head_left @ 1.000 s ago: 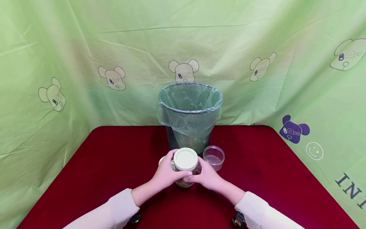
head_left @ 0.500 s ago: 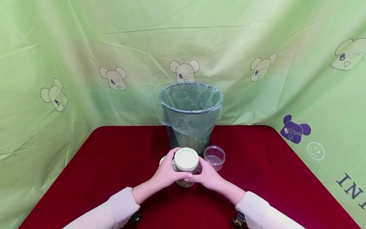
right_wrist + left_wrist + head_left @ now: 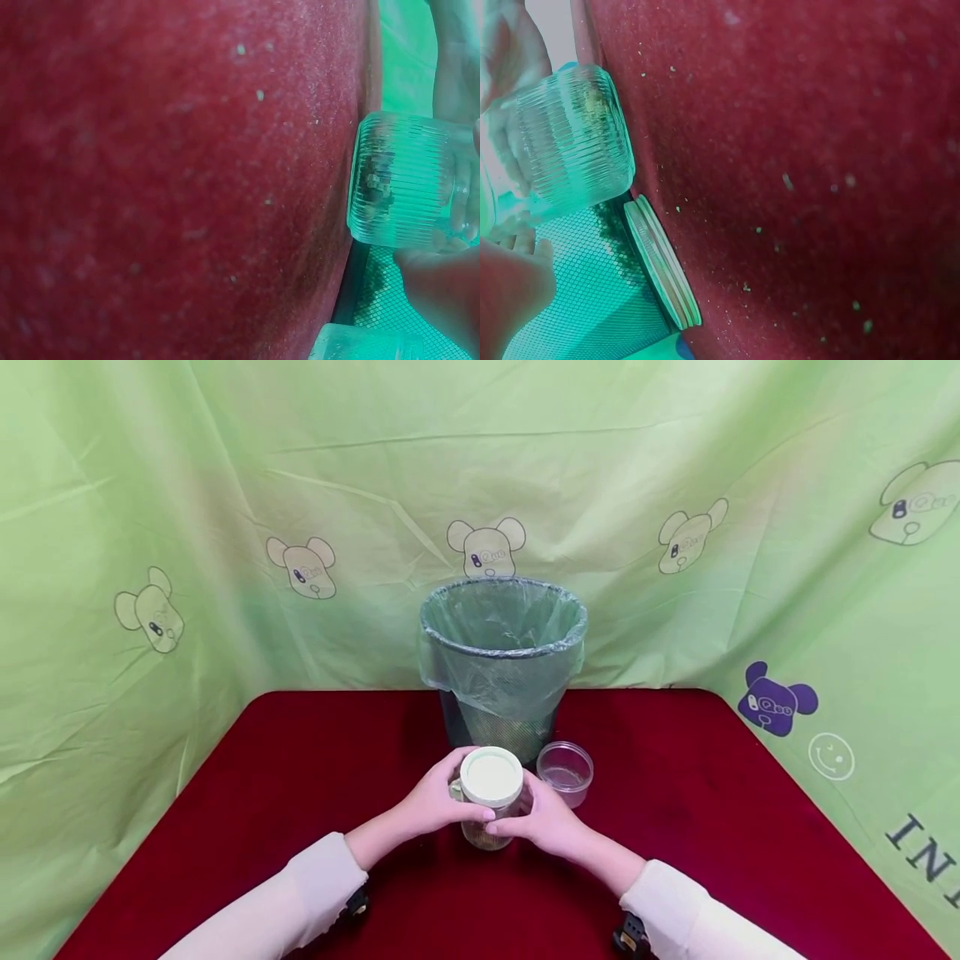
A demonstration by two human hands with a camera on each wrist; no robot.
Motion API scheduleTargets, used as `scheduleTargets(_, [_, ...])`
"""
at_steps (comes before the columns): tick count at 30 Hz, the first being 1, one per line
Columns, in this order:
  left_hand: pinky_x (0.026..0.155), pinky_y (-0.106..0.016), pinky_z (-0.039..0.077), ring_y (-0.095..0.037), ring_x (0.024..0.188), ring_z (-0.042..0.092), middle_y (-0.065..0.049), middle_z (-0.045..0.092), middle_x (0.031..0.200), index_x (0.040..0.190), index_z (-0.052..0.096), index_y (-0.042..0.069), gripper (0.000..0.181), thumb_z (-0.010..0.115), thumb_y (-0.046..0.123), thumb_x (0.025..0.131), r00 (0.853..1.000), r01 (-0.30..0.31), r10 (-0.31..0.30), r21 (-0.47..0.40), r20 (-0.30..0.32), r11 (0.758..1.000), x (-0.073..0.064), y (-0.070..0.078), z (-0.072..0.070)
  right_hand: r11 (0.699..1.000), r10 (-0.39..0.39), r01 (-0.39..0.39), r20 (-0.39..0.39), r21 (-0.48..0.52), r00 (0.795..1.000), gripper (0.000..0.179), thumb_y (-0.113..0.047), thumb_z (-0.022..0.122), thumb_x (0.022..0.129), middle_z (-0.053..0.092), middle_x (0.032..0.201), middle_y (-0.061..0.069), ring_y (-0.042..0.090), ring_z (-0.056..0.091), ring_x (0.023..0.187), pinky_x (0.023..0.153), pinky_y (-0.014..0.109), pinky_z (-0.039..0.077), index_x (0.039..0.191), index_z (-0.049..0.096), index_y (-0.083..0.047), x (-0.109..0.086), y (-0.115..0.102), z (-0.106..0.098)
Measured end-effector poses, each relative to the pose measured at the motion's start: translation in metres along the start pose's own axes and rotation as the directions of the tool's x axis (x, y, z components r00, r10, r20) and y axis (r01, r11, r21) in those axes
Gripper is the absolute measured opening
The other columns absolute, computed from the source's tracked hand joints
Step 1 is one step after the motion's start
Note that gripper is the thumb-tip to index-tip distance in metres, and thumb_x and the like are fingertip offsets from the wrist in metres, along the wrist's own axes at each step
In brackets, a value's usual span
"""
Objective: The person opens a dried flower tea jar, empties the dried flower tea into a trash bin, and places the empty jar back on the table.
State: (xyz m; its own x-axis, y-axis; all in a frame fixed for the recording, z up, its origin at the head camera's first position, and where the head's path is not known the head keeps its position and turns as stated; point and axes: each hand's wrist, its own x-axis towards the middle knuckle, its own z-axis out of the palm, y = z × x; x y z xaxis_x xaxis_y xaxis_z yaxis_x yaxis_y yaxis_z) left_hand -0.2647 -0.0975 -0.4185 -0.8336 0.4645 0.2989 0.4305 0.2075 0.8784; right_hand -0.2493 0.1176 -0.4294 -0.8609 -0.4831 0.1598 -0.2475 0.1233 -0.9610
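Observation:
Both hands are around a ribbed clear glass jar [image 3: 487, 833] with a side handle [image 3: 455, 789] and a pale round lid [image 3: 491, 775]. Small dark bits lie at its bottom in the right wrist view. My left hand [image 3: 438, 800] grips its left side, thumb across the front, other fingers partly hidden behind. From the right, my right hand [image 3: 551, 818] holds it, thumb also in front. A flat, round, ridged disc [image 3: 664, 262] sits on the table by the bin in the left wrist view; my left hand hides it in the head view.
A mesh bin [image 3: 502, 693] with a translucent liner stands just behind the jar. To the right of my right hand is a clear round tub [image 3: 566, 772]. Pale crumbs dot the red tablecloth [image 3: 817, 150]. Green printed curtains enclose the table's back and sides.
My left hand has slid slightly left on the jar, its thumb drawn back from the right thumb, and now covers the pale round thing behind it. The whole head view has shifted a little.

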Motion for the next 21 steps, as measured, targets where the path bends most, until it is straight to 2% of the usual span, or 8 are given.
scheduleTargets(6, [0.099, -0.041, 0.04, -0.017, 0.116, 0.054, 0.001, 0.059, 0.124, 0.136, 0.049, 0.011, 0.075, 0.087, 0.017, 0.071, 1.0, 0.011, -0.011, 0.011, -0.021, 1.0, 0.0, 0.001, 0.002, 1.0, -0.003, 0.003, 0.007, 0.014, 1.0, 0.073, -0.004, 0.082, 0.076, 0.056, 0.127, 0.015, 0.026, 0.053, 0.121, 0.1, 0.037, 0.042, 0.136, 0.042, 0.003, 0.001, -0.001, 0.0])
scheduleTargets(10, [0.097, -0.04, 0.042, -0.013, 0.114, 0.055, 0.004, 0.06, 0.122, 0.135, 0.05, 0.015, 0.075, 0.088, 0.021, 0.07, 0.998, 0.034, -0.031, 0.045, -0.061, 0.998, -0.003, 0.003, 0.005, 1.0, -0.002, 0.001, 0.013, 0.021, 1.0, 0.073, -0.004, 0.081, 0.076, 0.057, 0.127, 0.015, 0.026, 0.053, 0.121, 0.098, 0.035, 0.044, 0.137, 0.042, 0.003, 0.0, -0.001, 0.0])
scheduleTargets(15, [0.092, -0.039, 0.046, -0.011, 0.108, 0.056, 0.007, 0.061, 0.119, 0.134, 0.052, 0.018, 0.076, 0.088, 0.029, 0.069, 0.989, 0.038, -0.021, 0.116, -0.148, 0.992, -0.007, 0.009, 0.012, 1.0, -0.006, 0.006, 0.013, 0.029, 1.0, 0.073, -0.004, 0.081, 0.076, 0.057, 0.127, 0.015, 0.027, 0.054, 0.12, 0.097, 0.035, 0.044, 0.137, 0.042, 0.002, 0.0, -0.001, 0.0])
scheduleTargets(21, [0.089, -0.04, 0.047, -0.013, 0.106, 0.057, 0.008, 0.062, 0.116, 0.131, 0.055, 0.017, 0.073, 0.089, 0.03, 0.067, 0.967, 0.026, 0.02, 0.177, -0.256, 0.984, -0.011, 0.014, 0.02, 1.0, -0.011, 0.011, 0.004, 0.026, 1.0, 0.073, -0.004, 0.081, 0.076, 0.058, 0.126, 0.015, 0.027, 0.054, 0.119, 0.097, 0.036, 0.045, 0.137, 0.042, 0.003, 0.0, -0.002, 0.001])
